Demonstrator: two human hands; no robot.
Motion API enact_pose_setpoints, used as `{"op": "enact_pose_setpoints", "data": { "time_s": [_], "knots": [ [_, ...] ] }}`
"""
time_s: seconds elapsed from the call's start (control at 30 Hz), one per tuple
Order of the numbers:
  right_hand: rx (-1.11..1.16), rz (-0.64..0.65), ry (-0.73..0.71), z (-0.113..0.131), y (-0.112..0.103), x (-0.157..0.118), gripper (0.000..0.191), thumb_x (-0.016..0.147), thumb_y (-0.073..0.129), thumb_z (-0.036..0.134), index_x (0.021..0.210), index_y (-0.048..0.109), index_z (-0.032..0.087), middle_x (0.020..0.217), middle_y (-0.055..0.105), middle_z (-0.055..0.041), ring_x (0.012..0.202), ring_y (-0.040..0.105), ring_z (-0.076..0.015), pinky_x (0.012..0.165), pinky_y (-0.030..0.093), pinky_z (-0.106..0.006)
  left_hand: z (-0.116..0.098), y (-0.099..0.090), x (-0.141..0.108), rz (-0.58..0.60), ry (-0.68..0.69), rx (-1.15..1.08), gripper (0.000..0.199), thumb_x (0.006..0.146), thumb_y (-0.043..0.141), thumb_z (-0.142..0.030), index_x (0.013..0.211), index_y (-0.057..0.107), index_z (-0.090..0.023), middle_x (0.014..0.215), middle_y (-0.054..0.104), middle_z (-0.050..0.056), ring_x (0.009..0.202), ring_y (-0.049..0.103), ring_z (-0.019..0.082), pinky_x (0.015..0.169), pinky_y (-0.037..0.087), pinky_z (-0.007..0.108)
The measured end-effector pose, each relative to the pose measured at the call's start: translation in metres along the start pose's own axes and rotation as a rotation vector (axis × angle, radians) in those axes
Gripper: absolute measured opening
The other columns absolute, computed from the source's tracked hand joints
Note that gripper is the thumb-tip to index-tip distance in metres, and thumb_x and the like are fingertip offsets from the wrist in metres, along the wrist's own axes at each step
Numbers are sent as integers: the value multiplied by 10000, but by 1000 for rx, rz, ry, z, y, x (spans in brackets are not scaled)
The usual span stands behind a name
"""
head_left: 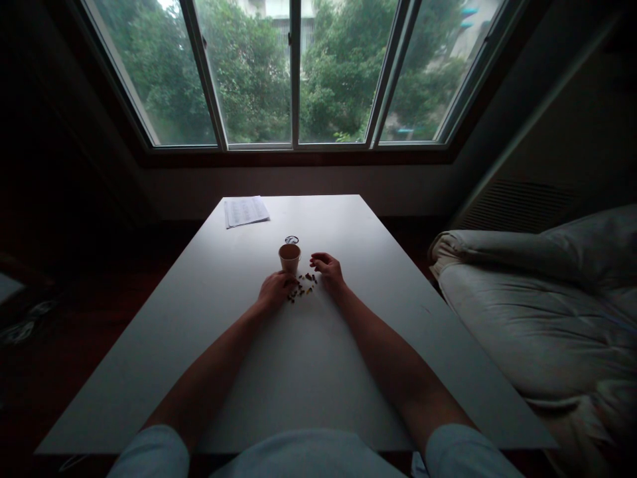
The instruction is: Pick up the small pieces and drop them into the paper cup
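A paper cup (pixel 289 257) stands upright on the white table (pixel 308 372), its open top showing a brown inside. Several small dark pieces (pixel 309 277) lie scattered just in front of the cup, between my hands. My left hand (pixel 279 288) rests at the left edge of the pieces, close to the cup's base, with its fingers bent together; what they hold, if anything, is too small to name. To the right of the cup, my right hand (pixel 326 265) hovers or rests beside the pieces, its fingers curled toward the cup and partly apart, with nothing visible in them.
Printed papers (pixel 246 212) lie at the table's far left corner. Behind the cup sits a small ring-shaped item (pixel 291 239). A sofa with a pale cover (pixel 537 312) stands to the right, and a window (pixel 293 73) is beyond the table.
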State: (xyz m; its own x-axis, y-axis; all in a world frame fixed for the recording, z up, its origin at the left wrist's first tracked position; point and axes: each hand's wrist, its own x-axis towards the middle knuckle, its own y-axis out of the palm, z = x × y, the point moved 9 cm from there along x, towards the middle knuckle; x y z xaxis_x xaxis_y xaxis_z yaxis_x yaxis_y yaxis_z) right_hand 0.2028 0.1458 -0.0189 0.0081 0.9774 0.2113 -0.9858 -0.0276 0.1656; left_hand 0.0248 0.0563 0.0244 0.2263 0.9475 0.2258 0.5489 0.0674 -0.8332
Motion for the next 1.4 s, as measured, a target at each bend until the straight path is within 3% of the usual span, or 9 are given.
{"op": "enact_pose_setpoints", "data": {
  "time_s": [0.63, 0.97, 1.4],
  "knots": [
    [-48, -9, -17, 1, 0, 0, 315, 700, 648, 376, 945, 683, 181, 867, 711, -52, 707, 635, -155, 608, 471, -269, -6, -2, -2, -23, 74, 89, 201, 886, 585, -249, 1006, 746, -254, 1057, 709, 53, 952, 617, 214, 852, 463, 327],
    [-17, -3, -16, 1, -1, 0, 299, 693, 652, 348, 940, 686, 182, 863, 711, -48, 703, 633, -154, 610, 467, -268, 0, 0, -2, -30, 80, 61, 229, 892, 595, -262, 1067, 742, -274, 1114, 697, 48, 975, 617, 211, 852, 464, 311],
    [16, -12, -1, -1, -1, 0, 283, 677, 665, 338, 919, 687, 193, 835, 707, -21, 688, 627, -134, 619, 461, -252, 6, -1, -2, -46, 43, 131, 205, 882, 607, -302, 1017, 757, -269, 1025, 697, 56, 907, 618, 212, 818, 456, 319]
  ]
}}
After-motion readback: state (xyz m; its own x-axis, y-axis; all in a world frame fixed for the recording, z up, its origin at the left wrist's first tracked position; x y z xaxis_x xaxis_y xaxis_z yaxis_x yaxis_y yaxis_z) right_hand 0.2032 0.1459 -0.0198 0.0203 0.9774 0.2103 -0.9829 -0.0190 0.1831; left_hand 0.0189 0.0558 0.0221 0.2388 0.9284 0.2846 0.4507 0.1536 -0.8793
